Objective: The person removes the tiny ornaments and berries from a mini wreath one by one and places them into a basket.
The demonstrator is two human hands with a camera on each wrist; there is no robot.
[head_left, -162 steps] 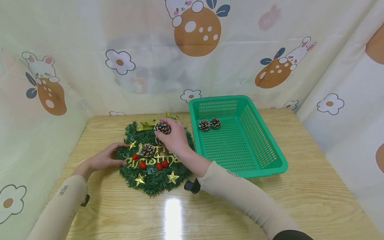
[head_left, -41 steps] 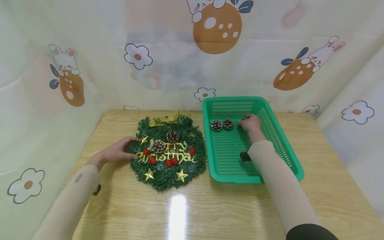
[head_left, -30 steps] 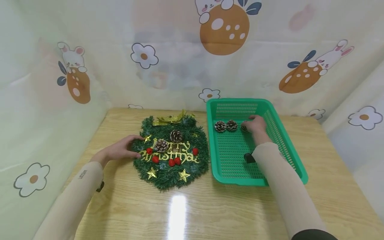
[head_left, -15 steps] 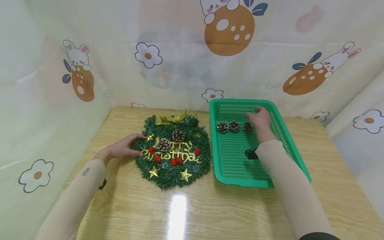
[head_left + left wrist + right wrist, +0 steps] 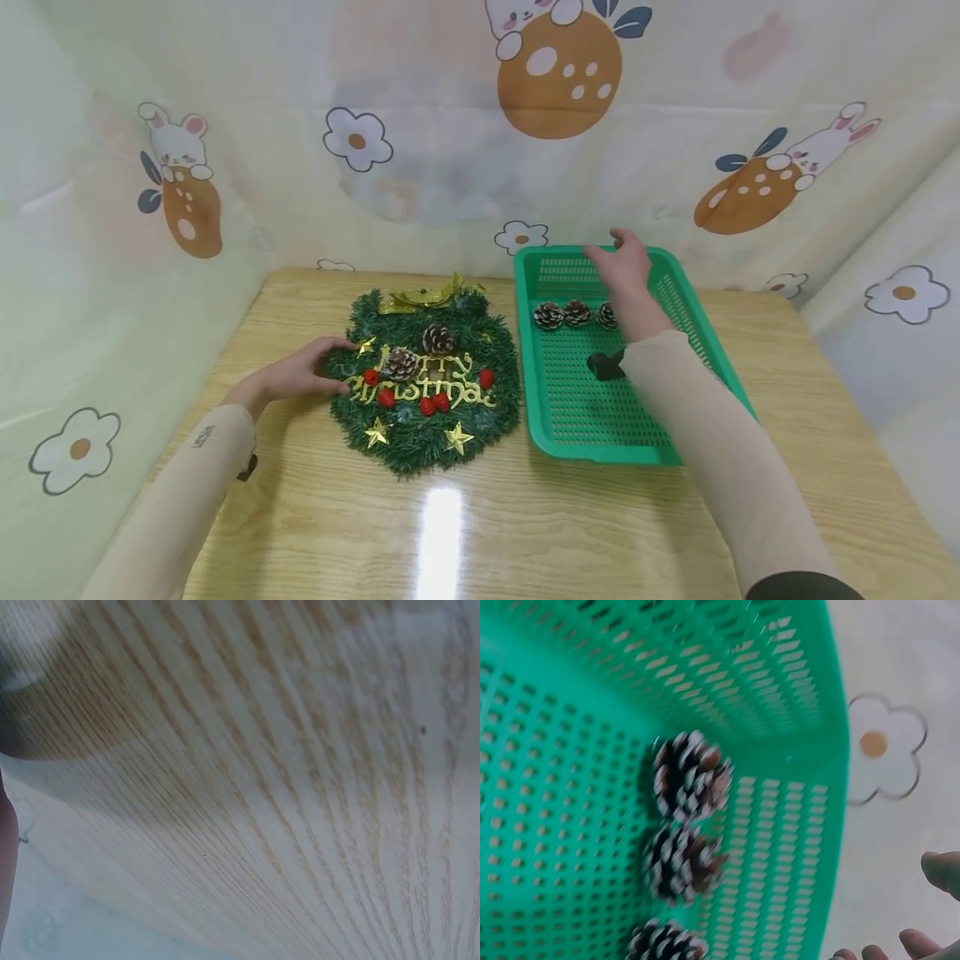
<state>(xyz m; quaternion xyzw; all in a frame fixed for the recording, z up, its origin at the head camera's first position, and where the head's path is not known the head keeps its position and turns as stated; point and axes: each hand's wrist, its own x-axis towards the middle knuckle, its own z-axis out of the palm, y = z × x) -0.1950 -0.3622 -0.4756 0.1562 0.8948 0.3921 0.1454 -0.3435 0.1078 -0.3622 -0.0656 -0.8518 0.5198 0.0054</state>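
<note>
A green Christmas wreath [image 5: 480,433] with gold lettering lies flat on the table, carrying one pine cone [image 5: 438,340] on its upper part and another pine cone [image 5: 400,364] near the lettering. My left hand [image 5: 307,371] rests at its left edge, thumb and fingers spread apart. Over the back of the green basket [image 5: 577,453] is my right hand [image 5: 627,268], fingers apart and holding nothing. Three pine cones stand in a row along the basket's back wall: a left one [image 5: 548,316], a middle one [image 5: 681,862] and a right one [image 5: 664,945].
Gold stars [image 5: 459,438], red berries [image 5: 487,379] and a gold ribbon bow [image 5: 423,298] decorate the wreath. Behind the wooden table [image 5: 337,533] hangs a patterned curtain [image 5: 442,192]. The basket stands just right of the wreath.
Earlier my right hand held a pine cone over the wreath. That cone now lies third in the basket's row, let go, and the hand has risen toward the back rim. My left hand stays put.
</note>
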